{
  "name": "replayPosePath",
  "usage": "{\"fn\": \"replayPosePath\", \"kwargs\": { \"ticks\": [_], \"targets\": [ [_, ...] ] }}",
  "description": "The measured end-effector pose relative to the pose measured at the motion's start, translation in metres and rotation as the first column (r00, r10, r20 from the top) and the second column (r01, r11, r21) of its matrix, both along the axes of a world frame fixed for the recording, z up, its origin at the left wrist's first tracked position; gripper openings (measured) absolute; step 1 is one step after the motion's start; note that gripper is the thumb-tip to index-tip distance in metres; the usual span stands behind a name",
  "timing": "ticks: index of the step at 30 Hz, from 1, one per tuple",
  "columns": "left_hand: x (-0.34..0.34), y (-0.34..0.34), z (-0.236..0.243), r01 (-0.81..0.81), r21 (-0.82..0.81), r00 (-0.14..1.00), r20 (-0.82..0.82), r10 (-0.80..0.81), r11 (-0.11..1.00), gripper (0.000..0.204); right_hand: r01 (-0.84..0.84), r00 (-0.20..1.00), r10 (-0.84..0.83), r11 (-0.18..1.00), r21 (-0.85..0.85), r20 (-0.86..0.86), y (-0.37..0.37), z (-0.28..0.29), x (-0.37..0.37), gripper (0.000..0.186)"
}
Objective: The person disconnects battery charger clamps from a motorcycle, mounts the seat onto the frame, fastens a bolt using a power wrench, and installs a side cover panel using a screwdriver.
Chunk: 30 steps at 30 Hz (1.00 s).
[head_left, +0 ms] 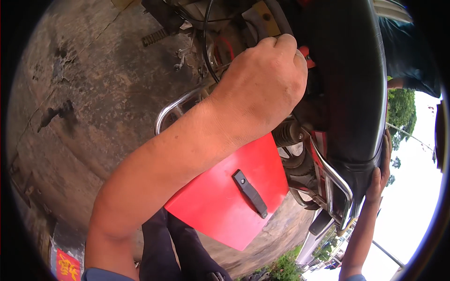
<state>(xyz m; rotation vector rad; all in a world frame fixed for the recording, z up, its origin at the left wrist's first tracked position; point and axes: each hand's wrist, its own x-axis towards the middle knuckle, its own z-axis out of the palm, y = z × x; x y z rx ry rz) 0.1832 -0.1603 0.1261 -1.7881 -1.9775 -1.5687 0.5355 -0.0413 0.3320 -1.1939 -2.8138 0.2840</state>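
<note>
My left hand [274, 75] is closed in a fist beside the black motorcycle seat [351, 84], knuckles upward. Its fingertips are turned away, so whatever they hold is hidden. Close to those knuckles shows a small red-orange piece [307, 56], and I cannot tell whether it belongs to the motorcycle. At the rear of the seat, my right hand [382, 164] lies against the outer side with its fingers stretched out. Below my left forearm is a glossy red panel [225, 201] with a short black strap [251, 194] fixed on it.
A chrome bar [176, 105] curves out left of my wrist, and a chrome rear rail [344, 187] edges the seat. A black cable [206, 42] hangs by the frame. Stained concrete floor [93, 103] spreads left. Another person's dark clothing [408, 51] shows beyond the seat.
</note>
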Motion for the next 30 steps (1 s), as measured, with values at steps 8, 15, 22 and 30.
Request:
{"fn": "replayPosePath", "kwargs": {
  "ticks": [8,15,22,30],
  "targets": [
    [0.012,-0.003,-0.006,0.007,-0.109,1.000,0.003,-0.007,0.994,0.027,-0.018,0.998,0.017,0.999,0.026,0.059,0.001,0.003,0.004,0.086],
    [0.006,-0.004,-0.012,0.018,-0.132,0.998,0.068,-0.009,0.991,0.039,0.001,1.000,-0.002,1.000,-0.010,-0.022,-0.002,-0.001,0.000,0.087],
    [0.006,-0.007,-0.017,-0.006,-0.149,0.996,0.088,0.020,0.989,0.045,-0.005,1.000,0.004,1.000,-0.018,-0.027,0.000,-0.002,0.001,0.087],
    [0.003,-0.012,-0.013,0.046,-0.165,0.974,0.227,-0.007,0.985,0.054,0.004,0.999,-0.006,1.000,-0.031,-0.037,-0.001,-0.002,0.002,0.089]
  ]
}}
